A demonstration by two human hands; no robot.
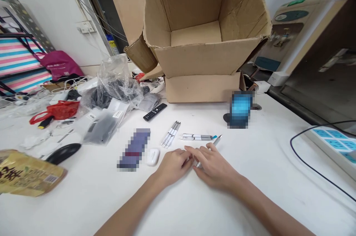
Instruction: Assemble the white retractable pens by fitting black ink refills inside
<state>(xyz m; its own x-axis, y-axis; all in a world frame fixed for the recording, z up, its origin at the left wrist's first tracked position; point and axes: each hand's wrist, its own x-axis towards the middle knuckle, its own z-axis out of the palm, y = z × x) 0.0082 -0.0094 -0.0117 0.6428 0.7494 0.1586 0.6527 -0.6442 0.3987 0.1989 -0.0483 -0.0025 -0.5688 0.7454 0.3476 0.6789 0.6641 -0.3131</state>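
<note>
- Gripping a pen (218, 140), the right hand (215, 165) has its fingers bent around the barrel, which slants out past the knuckles.
- The left hand (172, 163) is curled, its fingertips meeting the right's; whether it pinches the pen's near end, I cannot tell.
- The step in hand appears to be handling this one pen low over the table (278, 180); moving it would call for a light hold and care around the pair (197, 137) just beyond, one with a teal end.
- Left of the pair, three pens (171, 134) lie side by side; nearer stands out a white case (152, 157), its marking too faint to read.
- Beside it, a blurred-out screen (135, 148) shows nothing legible; the remote's (155, 112) keys are too small.
- Farther left, clear bags (107, 123) carry white labels, unreadable.
- At far left, a yellow pouch (25, 182) bears large dark Chinese characters, cut off by the edge, and a barcode (51, 179).
- Beyond everything, the box's (203, 89) facing side shows no print.
</note>
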